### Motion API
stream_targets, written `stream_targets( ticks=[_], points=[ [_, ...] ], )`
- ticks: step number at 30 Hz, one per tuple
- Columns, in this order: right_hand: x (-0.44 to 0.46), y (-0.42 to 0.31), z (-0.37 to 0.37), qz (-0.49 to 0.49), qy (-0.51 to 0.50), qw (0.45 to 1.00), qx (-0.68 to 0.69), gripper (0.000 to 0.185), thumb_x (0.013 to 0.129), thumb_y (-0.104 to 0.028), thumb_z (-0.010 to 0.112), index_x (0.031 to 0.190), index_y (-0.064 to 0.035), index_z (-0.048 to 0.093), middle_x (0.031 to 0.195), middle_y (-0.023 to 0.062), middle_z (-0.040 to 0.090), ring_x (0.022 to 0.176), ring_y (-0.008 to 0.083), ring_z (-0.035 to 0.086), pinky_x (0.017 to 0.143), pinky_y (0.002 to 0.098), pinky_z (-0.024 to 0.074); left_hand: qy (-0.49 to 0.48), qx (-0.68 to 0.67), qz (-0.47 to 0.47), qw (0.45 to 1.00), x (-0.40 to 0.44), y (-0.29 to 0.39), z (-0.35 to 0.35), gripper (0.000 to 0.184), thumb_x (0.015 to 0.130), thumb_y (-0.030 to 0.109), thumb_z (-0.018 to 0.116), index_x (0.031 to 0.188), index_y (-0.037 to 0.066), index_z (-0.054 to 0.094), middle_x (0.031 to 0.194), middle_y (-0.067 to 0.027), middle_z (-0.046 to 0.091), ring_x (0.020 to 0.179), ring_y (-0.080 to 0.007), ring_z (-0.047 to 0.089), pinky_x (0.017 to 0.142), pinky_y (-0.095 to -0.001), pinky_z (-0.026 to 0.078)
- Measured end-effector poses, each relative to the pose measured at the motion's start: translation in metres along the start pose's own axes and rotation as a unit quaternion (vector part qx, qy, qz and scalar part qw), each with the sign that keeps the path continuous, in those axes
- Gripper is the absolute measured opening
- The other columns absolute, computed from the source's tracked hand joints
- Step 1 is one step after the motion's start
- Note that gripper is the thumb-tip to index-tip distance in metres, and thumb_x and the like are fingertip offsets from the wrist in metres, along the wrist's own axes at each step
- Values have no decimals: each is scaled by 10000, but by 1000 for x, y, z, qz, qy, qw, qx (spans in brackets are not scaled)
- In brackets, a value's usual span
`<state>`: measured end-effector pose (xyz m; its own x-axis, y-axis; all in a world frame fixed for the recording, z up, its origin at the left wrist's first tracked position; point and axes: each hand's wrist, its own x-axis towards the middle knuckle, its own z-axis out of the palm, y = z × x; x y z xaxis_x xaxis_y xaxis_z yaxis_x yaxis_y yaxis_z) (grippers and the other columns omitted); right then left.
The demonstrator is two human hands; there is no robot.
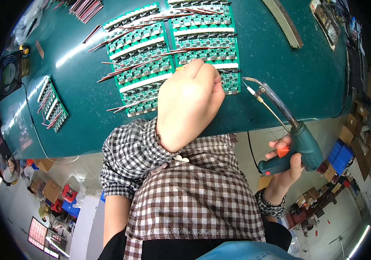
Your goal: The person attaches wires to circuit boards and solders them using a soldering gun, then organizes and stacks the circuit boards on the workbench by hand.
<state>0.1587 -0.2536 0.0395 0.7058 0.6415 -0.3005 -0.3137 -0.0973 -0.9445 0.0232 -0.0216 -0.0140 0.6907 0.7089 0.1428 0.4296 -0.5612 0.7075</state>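
My left hand [190, 102] is closed in a fist over the lower right part of a panel of green circuit boards [207, 41]; whatever its fingers pinch is hidden beneath it. A second panel of circuit boards [140, 58] lies to the left, with red, white and black wires [127, 71] across it. My right hand [287, 164] grips a green soldering gun [306, 145] by its handle, fingers around the red trigger. The gun's bent tip [251, 79] and a thin feed tube [272, 112] point left, just right of the panel's edge and apart from it.
A smaller circuit board [52, 104] with wires lies at the left on the green table [81, 86]. Beyond it stands a black fan [10, 73]. A wire bundle [86, 9] is at the back left; a long bar [284, 22] and metal tray [325, 24] are at the back right.
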Motion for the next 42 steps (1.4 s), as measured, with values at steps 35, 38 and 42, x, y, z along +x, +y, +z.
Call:
stream_targets(
  ticks=[35,38,42],
  points=[
    [-6,-6,12,2,19,999,-39,523,858,-259,684,1176,130,538,900,182,653,813,319,688,604,363,619,-3,-45,3,999,0,-2,-1,121,716,-8,668,758,31,562,709,-62,559,588,-194,561,529,-306,448],
    [-7,-6,14,3,14,999,-40,516,859,-247,683,1179,130,537,909,185,652,819,319,688,610,364,620,-1,-52,-2,999,0,-2,-1,122,716,-6,668,759,32,561,711,-59,558,589,-195,560,534,-308,448],
    [-8,-6,14,11,9,999,-45,508,856,-232,684,1182,130,540,919,190,650,824,320,689,621,365,621,2,-48,-11,999,-1,-1,0,124,714,-3,670,759,36,562,712,-56,558,595,-197,559,545,-311,449]
  ],
)
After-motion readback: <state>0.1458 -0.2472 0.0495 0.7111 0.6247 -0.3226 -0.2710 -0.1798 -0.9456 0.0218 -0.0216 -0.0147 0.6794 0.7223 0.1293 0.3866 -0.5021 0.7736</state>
